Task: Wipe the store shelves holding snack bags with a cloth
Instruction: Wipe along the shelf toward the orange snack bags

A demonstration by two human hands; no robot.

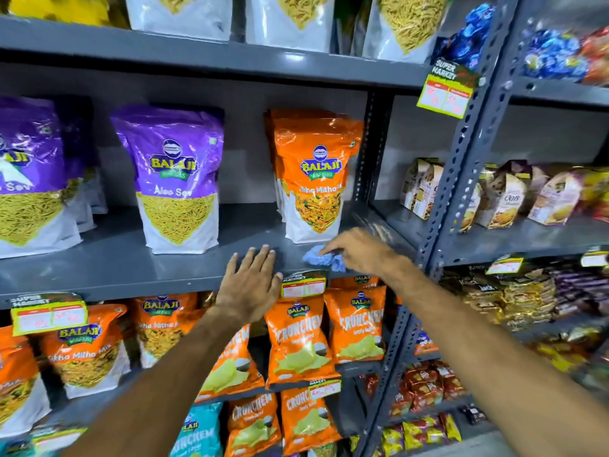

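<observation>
Grey painted metal shelf point(131, 262), smooth and slightly glossy, slotted angle-iron uprights at right.

On it: two purple pouches point(178, 179) reading "BALAJI WAFERS – Aloo Sev", glossy film, white lower half with a window showing thin yellow strands. To the right, an orange pouch point(316, 179), same Balaji logo, text partly legible as "…kha Mitha Mix", window showing a mixed snack.

Cloth point(321, 258): small, light blue, crumpled, lying on the shelf's front edge just in front of the orange pouch.

Right hand point(356, 250): palm down over the cloth, fingers curled and pinched on its right part.

Left hand point(252, 282): flat, fingers spread apart, holding nothing, fingertips resting at the shelf's front lip, just left of the cloth.

Price tag point(303, 286) clipped under the lip: yellow-green, "SUPER MARKET" heading, red handwritten figures unreadable.

Shelf below: orange crisp bags point(296, 338) marked "BALAJI CRUNCHEM", crinkled foil; further left, more "Tikha Mitha Mix" pouches point(85, 354).

Neighbouring rack at right: beige cartons point(504, 199), lettering too blurred to read.
</observation>
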